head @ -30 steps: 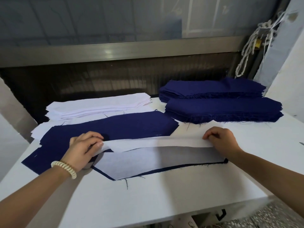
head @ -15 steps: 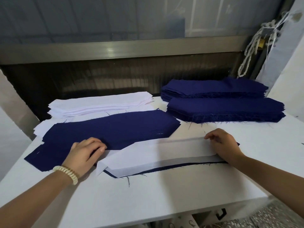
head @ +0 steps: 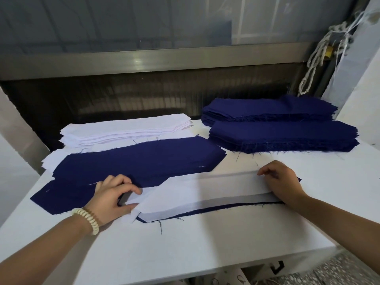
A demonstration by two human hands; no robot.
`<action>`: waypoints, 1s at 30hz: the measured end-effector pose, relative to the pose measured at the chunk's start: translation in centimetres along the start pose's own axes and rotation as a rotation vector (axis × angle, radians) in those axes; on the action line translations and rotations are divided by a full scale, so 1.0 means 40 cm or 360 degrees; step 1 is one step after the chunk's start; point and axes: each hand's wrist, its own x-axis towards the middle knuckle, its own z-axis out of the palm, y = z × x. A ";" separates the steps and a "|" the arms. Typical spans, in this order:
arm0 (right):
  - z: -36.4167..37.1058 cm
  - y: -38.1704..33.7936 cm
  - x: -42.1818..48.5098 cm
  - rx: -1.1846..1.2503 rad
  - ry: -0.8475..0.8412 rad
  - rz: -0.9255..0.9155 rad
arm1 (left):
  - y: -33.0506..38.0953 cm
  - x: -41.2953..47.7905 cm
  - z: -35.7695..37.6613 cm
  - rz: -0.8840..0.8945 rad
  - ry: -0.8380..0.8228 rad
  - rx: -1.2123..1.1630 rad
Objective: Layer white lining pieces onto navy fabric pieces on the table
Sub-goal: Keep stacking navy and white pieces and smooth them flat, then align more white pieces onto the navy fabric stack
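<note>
Cream bracelet [head: 88,220] of stacked disc beads circling the wrist of the left hand [head: 111,199], both forearms showing bare along their visible length.

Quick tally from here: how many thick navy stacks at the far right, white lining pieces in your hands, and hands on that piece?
Navy stacks: 2, the back stack and the front stack
White lining piece held: 1
Hands gripping it: 2, left hand and right hand
Total: 5
</note>
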 end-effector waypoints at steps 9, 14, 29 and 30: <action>0.002 0.006 0.002 -0.0049 -0.0016 -0.0001 | 0.024 -0.001 0.005 0.0048 0.0068 -0.0198; 0.002 0.003 0.001 -0.0047 -0.0005 -0.0030 | 0.019 0.001 0.009 -0.0034 0.0082 -0.0323; -0.016 -0.016 -0.025 -0.0007 0.0194 -0.0299 | 0.019 0.017 -0.007 -0.0452 0.0429 -0.1198; -0.016 -0.017 -0.026 -0.0009 0.0190 -0.0300 | 0.021 0.018 -0.008 -0.0476 0.0416 -0.1223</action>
